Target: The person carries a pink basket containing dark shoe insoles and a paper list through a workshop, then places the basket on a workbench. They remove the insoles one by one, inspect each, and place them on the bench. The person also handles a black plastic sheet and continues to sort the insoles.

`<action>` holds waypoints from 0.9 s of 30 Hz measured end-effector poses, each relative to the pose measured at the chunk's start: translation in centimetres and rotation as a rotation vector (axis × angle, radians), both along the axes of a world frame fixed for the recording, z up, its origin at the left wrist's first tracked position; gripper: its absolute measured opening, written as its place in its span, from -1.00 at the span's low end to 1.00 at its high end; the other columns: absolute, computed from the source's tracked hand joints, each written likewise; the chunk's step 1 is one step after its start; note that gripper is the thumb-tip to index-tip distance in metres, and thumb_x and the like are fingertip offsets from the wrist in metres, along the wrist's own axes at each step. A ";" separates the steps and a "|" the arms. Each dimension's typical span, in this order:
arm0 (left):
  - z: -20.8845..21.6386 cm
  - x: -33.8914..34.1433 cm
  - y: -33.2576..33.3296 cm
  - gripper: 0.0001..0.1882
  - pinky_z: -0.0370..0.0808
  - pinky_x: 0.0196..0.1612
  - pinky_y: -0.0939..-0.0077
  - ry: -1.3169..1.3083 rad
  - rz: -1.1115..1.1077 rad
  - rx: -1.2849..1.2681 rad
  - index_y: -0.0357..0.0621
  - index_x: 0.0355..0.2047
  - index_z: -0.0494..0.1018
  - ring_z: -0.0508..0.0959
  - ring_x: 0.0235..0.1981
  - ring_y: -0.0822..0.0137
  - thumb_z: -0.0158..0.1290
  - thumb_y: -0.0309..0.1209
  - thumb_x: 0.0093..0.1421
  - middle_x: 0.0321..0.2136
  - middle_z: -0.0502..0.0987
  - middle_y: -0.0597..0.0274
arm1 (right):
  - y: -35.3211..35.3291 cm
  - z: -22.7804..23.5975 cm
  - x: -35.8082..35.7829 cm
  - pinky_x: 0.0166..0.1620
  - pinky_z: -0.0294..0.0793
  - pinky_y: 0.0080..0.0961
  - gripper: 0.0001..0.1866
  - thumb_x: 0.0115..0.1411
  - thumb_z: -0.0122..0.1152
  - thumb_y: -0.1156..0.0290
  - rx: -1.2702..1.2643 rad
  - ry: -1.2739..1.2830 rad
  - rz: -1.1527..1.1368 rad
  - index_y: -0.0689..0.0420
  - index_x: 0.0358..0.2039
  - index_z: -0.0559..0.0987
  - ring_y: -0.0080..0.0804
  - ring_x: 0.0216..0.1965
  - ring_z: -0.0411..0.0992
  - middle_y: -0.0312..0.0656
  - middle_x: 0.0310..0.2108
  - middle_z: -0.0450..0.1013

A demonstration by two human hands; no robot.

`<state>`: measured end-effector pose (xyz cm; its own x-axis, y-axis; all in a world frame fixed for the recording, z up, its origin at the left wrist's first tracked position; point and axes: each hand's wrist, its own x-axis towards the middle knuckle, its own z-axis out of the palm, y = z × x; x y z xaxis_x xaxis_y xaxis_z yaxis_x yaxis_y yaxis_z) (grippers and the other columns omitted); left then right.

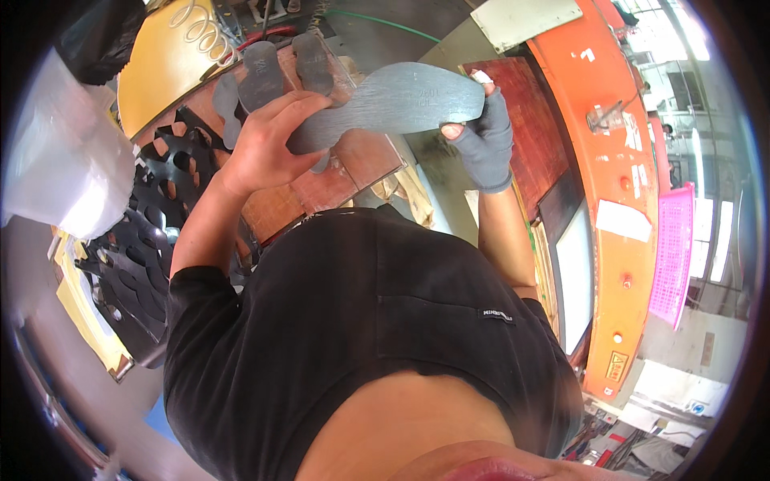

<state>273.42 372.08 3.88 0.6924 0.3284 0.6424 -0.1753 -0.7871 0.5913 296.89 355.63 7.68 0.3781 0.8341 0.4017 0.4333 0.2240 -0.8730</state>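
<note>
A grey sole-shaped piece (409,98), like a shoe sole, is held up between my two hands above the table. My bare left hand (277,140) grips its narrower left end, thumb below and fingers along the upper edge. My right hand (485,132), in a grey fingerless glove, pinches the broad right end, with white wrapping on one fingertip. Faint marks show on the sole's upper face. Behind my left hand, more dark grey soles (261,76) lie on the reddish-brown worktable (321,188).
Black sheets with sole-shaped cut-outs (132,268) are piled at the left, beside a translucent plastic bag (76,152). An orange machine beam (618,264) runs down the right, with a pink basket (672,252) beyond it. A yellow board (164,60) and coiled hose (200,36) stand at the far left.
</note>
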 end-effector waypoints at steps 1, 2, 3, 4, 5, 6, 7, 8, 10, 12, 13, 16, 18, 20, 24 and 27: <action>0.0 0.3 -0.1 -0.44 0.43 -0.15 0.39 -0.012 0.003 0.028 -0.26 -0.16 0.36 0.48 -0.19 0.08 0.22 -0.61 -0.27 -0.22 0.46 0.06 | -0.3 0.1 0.0 0.05 0.21 -0.50 -0.24 -0.14 0.35 0.50 0.009 -0.002 -0.008 0.22 0.10 0.21 -0.46 -0.03 0.25 -0.21 -0.07 0.29; 0.0 0.5 -0.2 -0.44 0.42 -0.14 0.40 -0.013 0.000 0.020 -0.27 -0.16 0.36 0.48 -0.18 0.09 0.22 -0.60 -0.27 -0.21 0.46 0.06 | -0.6 0.1 0.0 0.06 0.21 -0.50 -0.23 -0.14 0.35 0.50 0.018 0.001 -0.013 0.22 0.10 0.20 -0.46 -0.02 0.25 -0.21 -0.06 0.29; -0.3 0.7 -0.3 -0.45 0.42 -0.13 0.40 -0.013 0.002 0.017 -0.27 -0.15 0.36 0.48 -0.18 0.09 0.22 -0.60 -0.26 -0.21 0.45 0.06 | -0.8 0.2 0.0 0.06 0.21 -0.50 -0.23 -0.14 0.35 0.50 0.016 -0.019 -0.029 0.23 0.11 0.19 -0.46 -0.02 0.25 -0.21 -0.05 0.28; -0.6 0.8 -0.4 -0.45 0.41 -0.13 0.40 -0.009 0.007 0.013 -0.27 -0.15 0.36 0.48 -0.17 0.10 0.22 -0.60 -0.25 -0.20 0.45 0.06 | -1.0 0.2 0.1 0.06 0.21 -0.49 -0.22 -0.13 0.35 0.49 0.011 -0.031 -0.041 0.24 0.12 0.19 -0.46 -0.02 0.24 -0.21 -0.05 0.28; -1.2 0.8 -0.4 -0.44 0.42 -0.13 0.40 -0.012 -0.014 -0.028 -0.26 -0.15 0.37 0.48 -0.18 0.10 0.23 -0.57 -0.26 -0.20 0.45 0.05 | -1.1 0.1 0.1 0.06 0.21 -0.49 -0.21 -0.13 0.36 0.49 0.008 -0.033 -0.048 0.24 0.12 0.18 -0.47 -0.02 0.24 -0.21 -0.04 0.28; -1.9 1.1 -0.5 -0.42 0.43 -0.14 0.39 -0.009 -0.029 -0.072 -0.25 -0.14 0.37 0.48 -0.18 0.09 0.25 -0.55 -0.27 -0.20 0.45 0.03 | -1.1 -0.2 0.2 0.04 0.23 -0.50 -0.22 -0.11 0.35 0.48 0.015 -0.023 -0.040 0.26 0.12 0.17 -0.47 -0.02 0.24 -0.20 -0.03 0.27; -2.9 1.1 -0.7 -0.41 0.44 -0.15 0.39 0.002 -0.032 -0.121 -0.24 -0.14 0.38 0.48 -0.19 0.09 0.26 -0.52 -0.29 -0.20 0.45 0.02 | -1.0 -0.6 0.3 0.03 0.25 -0.52 -0.23 -0.09 0.34 0.48 0.017 -0.011 -0.024 0.27 0.13 0.16 -0.47 -0.02 0.25 -0.19 -0.02 0.27; -4.1 1.3 -1.2 -0.40 0.41 -0.12 0.39 -0.011 -0.045 -0.174 -0.25 -0.12 0.37 0.48 -0.18 0.11 0.28 -0.48 -0.26 -0.19 0.45 0.01 | -1.1 -1.1 0.5 -0.03 0.30 -0.56 -0.27 -0.04 0.29 0.48 -0.007 0.006 -0.010 0.28 0.13 0.15 -0.50 -0.08 0.29 -0.19 -0.05 0.30; -6.9 1.4 -2.6 -0.39 0.40 -0.11 0.38 0.023 -0.029 -0.335 -0.27 -0.10 0.36 0.48 -0.18 0.11 0.28 -0.42 -0.22 -0.20 0.46 0.00 | -1.3 -2.5 1.0 -0.15 0.35 -0.60 -0.34 0.03 0.21 0.46 -0.162 -0.005 -0.071 0.27 0.12 0.16 -0.56 -0.25 0.35 -0.23 -0.24 0.40; -9.8 0.7 -3.4 -0.39 0.39 -0.10 0.39 0.142 0.095 -0.412 -0.27 -0.09 0.36 0.48 -0.18 0.13 0.27 -0.39 -0.21 -0.21 0.46 0.01 | -2.1 -4.4 1.7 -0.22 0.35 -0.62 -0.38 0.07 0.17 0.43 -0.283 0.019 -0.125 0.26 0.12 0.17 -0.58 -0.34 0.36 -0.24 -0.38 0.43; -11.4 0.3 -3.7 -0.39 0.39 -0.10 0.40 0.217 0.156 -0.468 -0.27 -0.09 0.35 0.49 -0.18 0.15 0.26 -0.40 -0.21 -0.21 0.46 0.02 | -2.6 -5.7 2.0 -0.22 0.35 -0.63 -0.39 0.08 0.17 0.42 -0.325 -0.048 -0.172 0.26 0.12 0.17 -0.59 -0.35 0.36 -0.24 -0.36 0.42; -16.4 -1.9 -4.5 -0.39 0.40 -0.11 0.42 0.357 0.362 -0.562 -0.27 -0.09 0.36 0.50 -0.19 0.16 0.25 -0.35 -0.21 -0.21 0.47 0.02 | -5.0 -9.2 2.6 -0.24 0.34 -0.66 -0.42 0.09 0.15 0.43 -0.381 0.001 -0.149 0.27 0.10 0.18 -0.61 -0.37 0.35 -0.26 -0.40 0.42; -19.7 -3.7 -4.7 -0.39 0.39 -0.09 0.40 0.464 0.538 -0.608 -0.25 -0.12 0.37 0.48 -0.15 0.11 0.24 -0.31 -0.22 -0.18 0.46 0.00 | -7.0 -11.2 2.6 -0.26 0.34 -0.67 -0.44 0.10 0.14 0.43 -0.454 0.095 -0.158 0.28 0.09 0.19 -0.63 -0.38 0.33 -0.27 -0.43 0.41; -22.5 -5.4 -4.8 -0.41 0.37 -0.06 0.37 0.474 0.677 -0.582 -0.24 -0.13 0.38 0.46 -0.12 0.10 0.23 -0.31 -0.22 -0.18 0.46 0.00 | -8.4 -13.0 2.6 -0.28 0.33 -0.67 -0.45 0.11 0.13 0.43 -0.535 0.160 -0.176 0.29 0.08 0.20 -0.64 -0.40 0.32 -0.29 -0.45 0.39; -26.7 -7.3 -5.4 -0.45 0.38 -0.08 0.31 0.480 0.805 -0.521 -0.22 -0.16 0.39 0.45 -0.14 0.09 0.19 -0.27 -0.21 -0.23 0.47 0.03 | -9.4 -15.9 2.6 -0.35 0.29 -0.69 -0.45 0.11 0.14 0.37 -0.639 0.219 -0.177 0.29 0.07 0.21 -0.68 -0.45 0.25 -0.34 -0.51 0.31; -28.1 -6.2 -6.2 -0.44 0.34 -0.07 0.27 0.530 0.868 -0.469 -0.19 -0.18 0.38 0.42 -0.16 0.02 0.22 -0.30 -0.25 -0.28 0.46 0.00 | -8.7 -17.3 2.6 -0.43 0.23 -0.68 -0.42 0.09 0.19 0.26 -0.677 0.100 -0.149 0.30 0.04 0.25 -0.70 -0.52 0.17 -0.39 -0.59 0.23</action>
